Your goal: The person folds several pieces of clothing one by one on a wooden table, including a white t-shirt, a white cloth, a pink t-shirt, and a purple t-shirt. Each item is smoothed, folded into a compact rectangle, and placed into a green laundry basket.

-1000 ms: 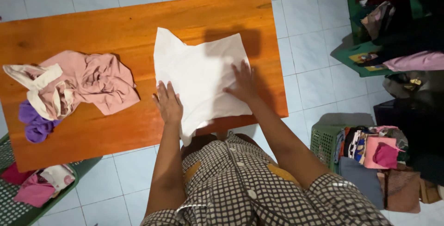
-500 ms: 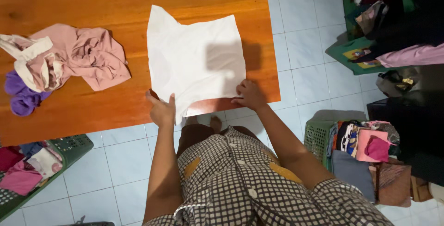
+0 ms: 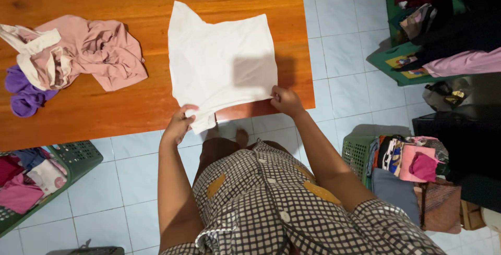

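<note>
A white cloth (image 3: 222,64) lies flat in the upper middle of the frame, on an orange wooden surface (image 3: 104,109). Its near edge hangs a little over the front edge of the surface.

The left hand (image 3: 180,122) is at the lower left corner of the white cloth. Its fingers are pinched shut on that corner. The right hand (image 3: 284,100) is at the lower right corner of the cloth. Its fingers are closed on the edge there too. Both hands are right at the front edge of the surface, and both arms reach up from the bottom of the frame.

In the upper left of the frame, a pink crumpled cloth (image 3: 99,51) sits on the surface. A cream strap (image 3: 34,44) lies on top of it. A purple cloth (image 3: 21,96) is touching the pink one on its left side. This pile is well apart from the white cloth.

On the tiled floor (image 3: 125,177), in the lower left of the frame, a green basket (image 3: 78,153) holds pink and red clothes. In the lower right of the frame, another green basket (image 3: 357,153) stands beside a stack of folded clothes (image 3: 412,169). In the upper right of the frame, more clothes hang on a green shelf (image 3: 396,59).
</note>
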